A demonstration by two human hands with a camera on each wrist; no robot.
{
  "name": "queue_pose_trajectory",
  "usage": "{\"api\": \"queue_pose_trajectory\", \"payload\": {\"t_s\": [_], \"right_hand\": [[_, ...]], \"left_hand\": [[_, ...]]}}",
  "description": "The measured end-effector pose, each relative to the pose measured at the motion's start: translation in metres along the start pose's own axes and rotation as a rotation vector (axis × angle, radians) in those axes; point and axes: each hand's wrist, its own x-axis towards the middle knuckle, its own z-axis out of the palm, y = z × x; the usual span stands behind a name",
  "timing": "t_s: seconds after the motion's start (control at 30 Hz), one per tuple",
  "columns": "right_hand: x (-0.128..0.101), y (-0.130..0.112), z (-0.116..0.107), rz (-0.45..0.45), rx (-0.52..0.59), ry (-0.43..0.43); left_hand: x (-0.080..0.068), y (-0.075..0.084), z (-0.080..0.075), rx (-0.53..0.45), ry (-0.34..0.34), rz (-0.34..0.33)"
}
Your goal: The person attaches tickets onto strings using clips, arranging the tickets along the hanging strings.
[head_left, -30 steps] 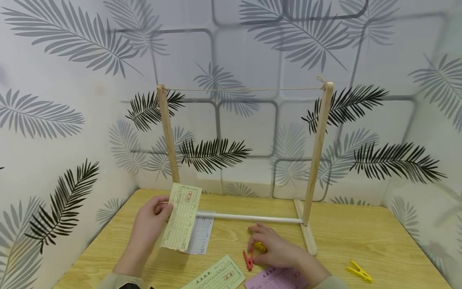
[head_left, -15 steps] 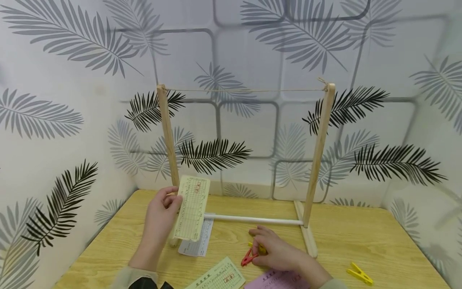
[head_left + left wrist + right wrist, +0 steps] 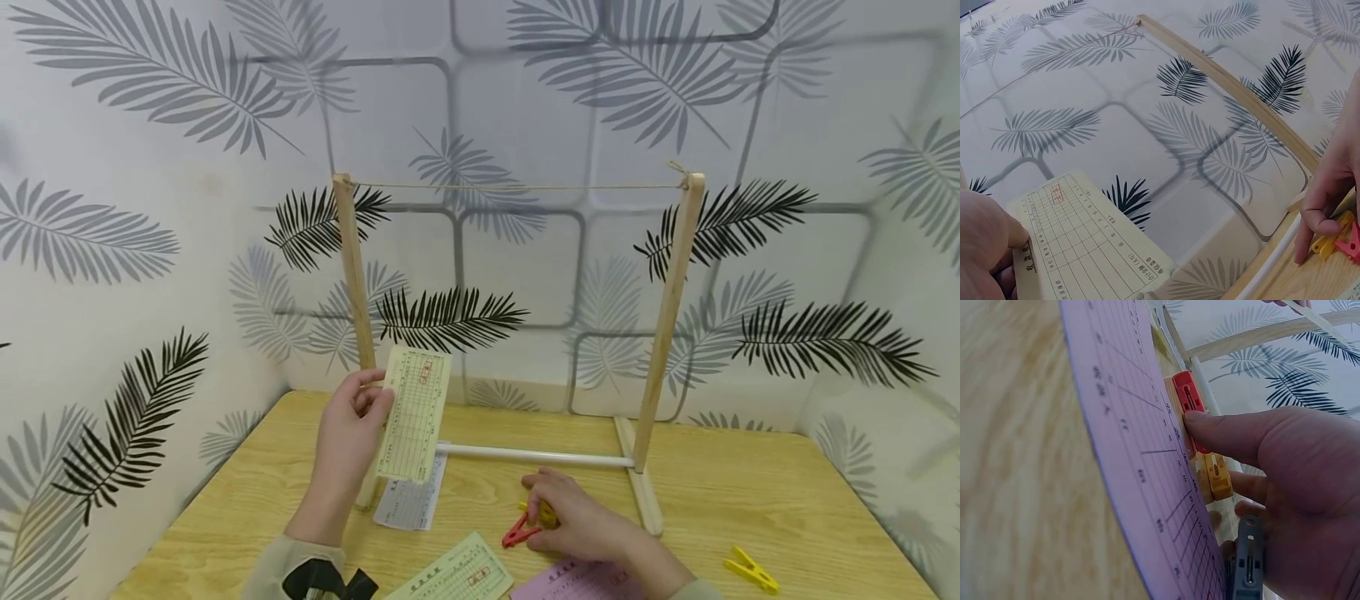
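My left hand (image 3: 377, 402) pinches the left edge of a pale yellow printed card (image 3: 415, 414) and holds it upright in front of the left post of a wooden frame (image 3: 351, 275). The same card (image 3: 1085, 247) fills the lower left of the left wrist view. A string (image 3: 517, 186) runs between the two post tops. My right hand (image 3: 534, 527) rests low on the table, thumb against a red clothespin (image 3: 519, 531), fingers on a yellow clothespin (image 3: 543, 512). In the right wrist view the red clothespin (image 3: 1189, 403), the yellow one (image 3: 1217, 476) and a grey clothespin (image 3: 1248, 557) lie under the curled hand.
On the wooden table (image 3: 750, 492) lie a white slip (image 3: 408, 502), a green slip (image 3: 457, 575) and a pink slip (image 3: 570, 581) near the front edge. Another yellow clothespin (image 3: 750, 569) lies at the right. A white rod (image 3: 536, 456) joins the frame's feet. Leaf-patterned walls enclose the table.
My left hand has lifted the yellow card up and to the right, off the white slip. My right hand stayed put and turned the red clothespin slightly.
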Motion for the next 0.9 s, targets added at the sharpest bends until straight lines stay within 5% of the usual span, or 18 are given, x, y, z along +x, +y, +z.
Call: {"api": "queue_pose_trajectory", "payload": {"t_s": [0.9], "right_hand": [[-0.0017, 0.0035, -0.0032, -0.009, -0.024, -0.030]], "left_hand": [[-0.0009, 0.0013, -0.0005, -0.001, 0.030, 0.061]]}}
